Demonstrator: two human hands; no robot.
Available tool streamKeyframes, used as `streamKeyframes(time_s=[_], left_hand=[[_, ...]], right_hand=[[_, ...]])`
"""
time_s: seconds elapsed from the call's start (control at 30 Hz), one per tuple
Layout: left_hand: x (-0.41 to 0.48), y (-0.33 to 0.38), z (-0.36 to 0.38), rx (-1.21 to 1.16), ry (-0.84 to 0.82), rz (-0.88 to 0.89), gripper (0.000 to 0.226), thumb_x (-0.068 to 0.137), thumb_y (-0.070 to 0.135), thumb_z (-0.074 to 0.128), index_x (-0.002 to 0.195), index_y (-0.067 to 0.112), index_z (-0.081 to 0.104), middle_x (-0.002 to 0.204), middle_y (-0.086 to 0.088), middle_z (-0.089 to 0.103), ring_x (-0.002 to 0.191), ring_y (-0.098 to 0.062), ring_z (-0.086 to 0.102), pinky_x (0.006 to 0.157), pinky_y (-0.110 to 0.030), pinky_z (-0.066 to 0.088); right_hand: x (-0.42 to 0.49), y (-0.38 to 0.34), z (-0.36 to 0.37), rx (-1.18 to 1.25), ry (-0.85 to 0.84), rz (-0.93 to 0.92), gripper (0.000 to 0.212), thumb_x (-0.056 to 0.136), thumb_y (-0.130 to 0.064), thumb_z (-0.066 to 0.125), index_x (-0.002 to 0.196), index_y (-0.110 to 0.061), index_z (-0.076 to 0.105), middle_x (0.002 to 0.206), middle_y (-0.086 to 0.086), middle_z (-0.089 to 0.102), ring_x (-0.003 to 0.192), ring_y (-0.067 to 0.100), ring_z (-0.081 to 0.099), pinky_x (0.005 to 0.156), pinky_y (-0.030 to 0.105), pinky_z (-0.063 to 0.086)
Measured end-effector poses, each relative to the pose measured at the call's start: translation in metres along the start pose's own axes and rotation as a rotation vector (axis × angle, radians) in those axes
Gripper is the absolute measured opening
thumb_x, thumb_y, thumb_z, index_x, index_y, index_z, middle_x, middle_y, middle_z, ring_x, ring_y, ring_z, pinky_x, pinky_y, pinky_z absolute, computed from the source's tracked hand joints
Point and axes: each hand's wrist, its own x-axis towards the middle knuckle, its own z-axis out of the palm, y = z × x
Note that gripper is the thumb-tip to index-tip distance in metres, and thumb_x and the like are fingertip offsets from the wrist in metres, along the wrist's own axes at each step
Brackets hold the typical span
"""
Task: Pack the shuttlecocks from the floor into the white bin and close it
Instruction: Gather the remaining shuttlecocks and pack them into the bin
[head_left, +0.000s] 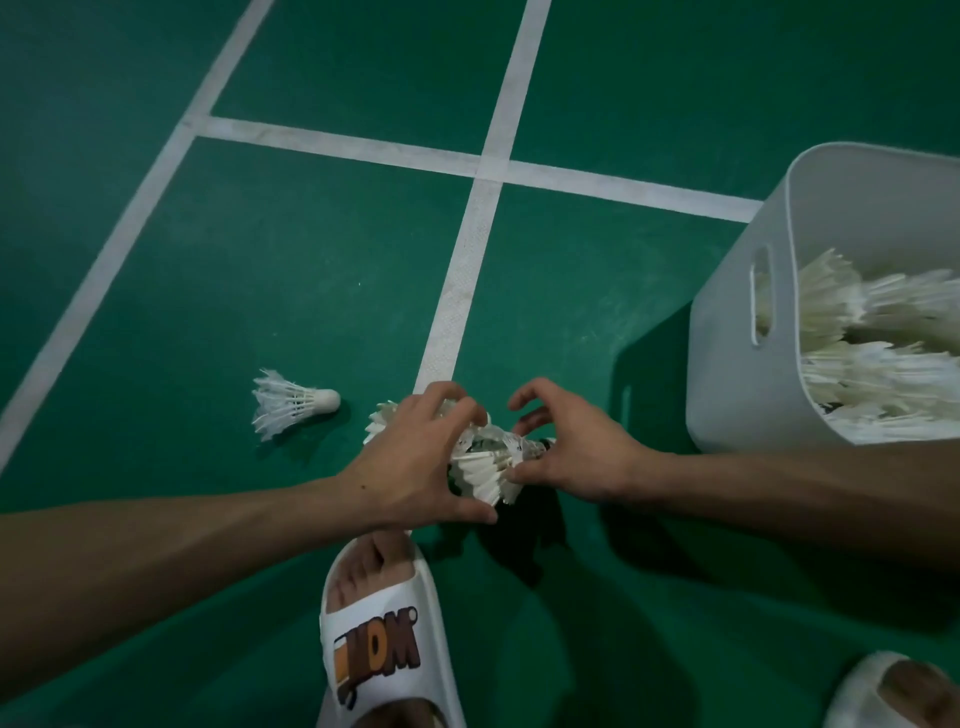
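**A:** Both hands are low! The left hand (415, 462) curls over the shuttlecock bunch (480, 473), and the right hand (576, 452) pinches its right end.

**B:** A lone shuttlecock (293, 404) lies apart on the left. The white bin (727, 338) stands to the right, part-filled.

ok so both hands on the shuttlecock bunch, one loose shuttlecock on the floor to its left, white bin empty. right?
No: the head view shows the white bin holding a pile of shuttlecocks, not empty. Rest stands: left hand and right hand hold the bunch, loose shuttlecock lies to its left.
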Motion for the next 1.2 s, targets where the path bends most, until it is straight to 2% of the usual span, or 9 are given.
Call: streamKeyframes(time_s=[0.13,0.27,0.37,0.53,0.67,0.8,0.97,1.1,1.2], left_hand=[[0.012,0.003,-0.01,-0.024,0.07,0.048,0.069,0.061,0.05,0.076,0.119,0.028,0.046,0.131,0.003,0.037,0.114,-0.02,0.041,0.096,-0.038,0.042],[0.027,0.002,-0.039,-0.109,0.087,0.045,0.06,0.063,0.041,0.08,0.115,0.027,0.053,0.128,0.003,0.041,0.111,-0.011,0.044,0.097,-0.025,0.04],[0.034,0.002,-0.055,-0.144,0.098,-0.001,0.056,0.066,0.035,0.08,0.116,0.03,0.053,0.127,0.005,0.04,0.108,-0.008,0.042,0.092,-0.016,0.032],[0.037,0.011,-0.054,-0.161,0.024,-0.032,0.056,0.07,0.029,0.078,0.119,0.029,0.051,0.132,0.001,0.038,0.11,-0.011,0.041,0.094,-0.019,0.037],[0.04,0.013,-0.051,-0.133,0.028,-0.015,0.057,0.07,0.029,0.077,0.121,0.029,0.051,0.129,0.003,0.039,0.11,-0.01,0.041,0.096,-0.019,0.035],[0.048,0.002,-0.056,-0.14,0.086,-0.061,0.059,0.071,0.024,0.076,0.123,0.029,0.049,0.124,0.002,0.041,0.106,-0.011,0.043,0.087,-0.019,0.037],[0.047,0.001,-0.027,-0.086,-0.035,-0.008,0.063,0.071,0.03,0.077,0.126,0.031,0.047,0.132,0.001,0.037,0.112,-0.012,0.041,0.094,-0.019,0.036],[0.052,0.002,-0.015,0.052,-0.074,0.093,0.073,0.063,0.045,0.08,0.125,0.038,0.042,0.137,0.004,0.03,0.12,-0.017,0.036,0.102,-0.037,0.04],[0.056,0.002,-0.017,0.151,-0.099,0.113,0.08,0.061,0.045,0.082,0.129,0.039,0.04,0.14,0.006,0.026,0.12,-0.016,0.033,0.102,-0.037,0.039]], right_hand=[[-0.001,-0.005,-0.013,-0.017,0.024,-0.034,0.061,0.069,-0.017,0.081,0.116,-0.033,0.045,0.102,-0.009,0.059,0.071,0.002,0.057,0.079,0.027,0.052],[-0.001,-0.014,-0.032,-0.083,0.028,-0.121,0.084,0.062,-0.02,0.088,0.132,-0.037,0.043,0.105,-0.006,0.056,0.063,-0.002,0.052,0.079,0.027,0.052],[-0.002,-0.017,-0.04,-0.222,0.066,-0.148,0.094,0.059,-0.02,0.09,0.139,-0.032,0.042,0.112,0.001,0.054,0.072,0.009,0.052,0.086,0.028,0.05],[-0.008,-0.007,-0.042,-0.354,0.09,-0.107,0.074,0.062,-0.029,0.088,0.129,-0.026,0.056,0.116,0.004,0.058,0.104,0.02,0.056,0.088,0.024,0.041],[-0.008,0.0,-0.046,-0.379,0.096,-0.07,0.07,0.063,-0.031,0.087,0.126,-0.025,0.058,0.116,0.004,0.058,0.106,0.021,0.055,0.085,0.024,0.039],[-0.006,0.009,-0.051,-0.377,0.107,-0.039,0.072,0.064,-0.028,0.086,0.129,-0.024,0.055,0.118,0.004,0.056,0.107,0.022,0.053,0.088,0.024,0.039],[-0.004,0.014,-0.05,-0.321,0.134,0.008,0.071,0.063,-0.024,0.087,0.126,-0.022,0.056,0.116,0.002,0.058,0.103,0.019,0.055,0.086,0.023,0.04],[-0.001,0.011,-0.046,-0.289,0.137,0.009,0.069,0.062,-0.023,0.088,0.123,-0.021,0.056,0.115,0.002,0.057,0.099,0.017,0.053,0.086,0.026,0.042],[0.0,0.011,-0.044,-0.276,0.132,0.03,0.069,0.061,-0.022,0.088,0.121,-0.019,0.054,0.118,0.002,0.056,0.102,0.018,0.054,0.089,0.028,0.045]])
